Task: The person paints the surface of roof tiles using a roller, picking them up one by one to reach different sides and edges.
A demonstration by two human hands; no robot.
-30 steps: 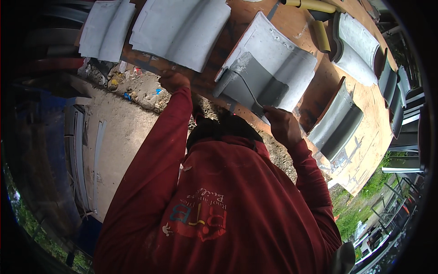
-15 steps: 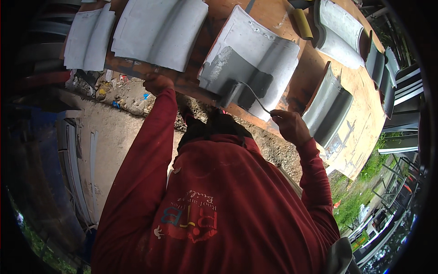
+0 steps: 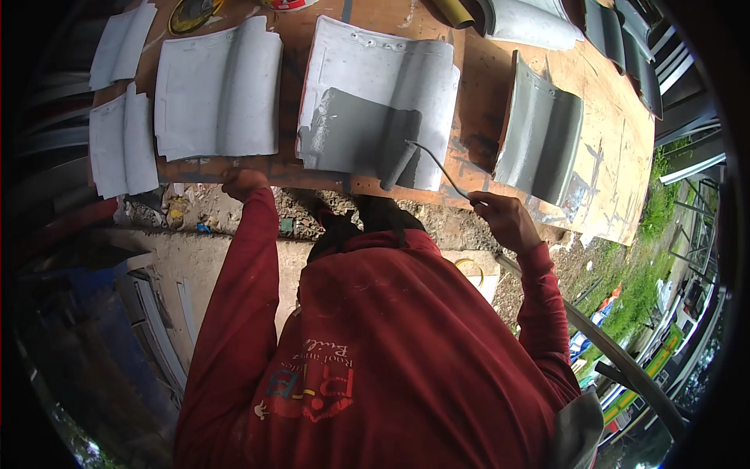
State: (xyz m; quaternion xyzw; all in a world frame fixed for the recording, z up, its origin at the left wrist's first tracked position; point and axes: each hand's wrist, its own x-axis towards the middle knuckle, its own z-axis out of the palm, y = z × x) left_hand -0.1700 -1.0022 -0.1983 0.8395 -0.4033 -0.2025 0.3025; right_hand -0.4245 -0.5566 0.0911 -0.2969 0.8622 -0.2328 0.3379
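Observation:
My right hand (image 3: 506, 222) is closed on the handle of a paint roller (image 3: 400, 166). The small grey roller head lies on the lower part of a white roof tile (image 3: 426, 74), near its front edge. Wet-looking dark grey paint covers much of that tile's lower half; its upper part and right side stay white. At the table's near edge, left of this tile, my left hand (image 3: 245, 184) is curled against the rim of the wooden board (image 3: 609, 184), its fingertips partly hidden. Just beyond it lies another white roof tile (image 3: 199, 102).
A grey-coated roof tile (image 3: 551, 129) lies to the right, with more white tiles (image 3: 123, 141) at the left. Along the far side are a yellow-rimmed round container (image 3: 194, 14), a red-and-white container (image 3: 289, 3) and a yellowish curved piece (image 3: 451, 11). Rubble covers the ground below.
The view has turned, so the table appears more level and shifted left. The roller stays near the lower front of the same tile, and both hands keep about the same positions.

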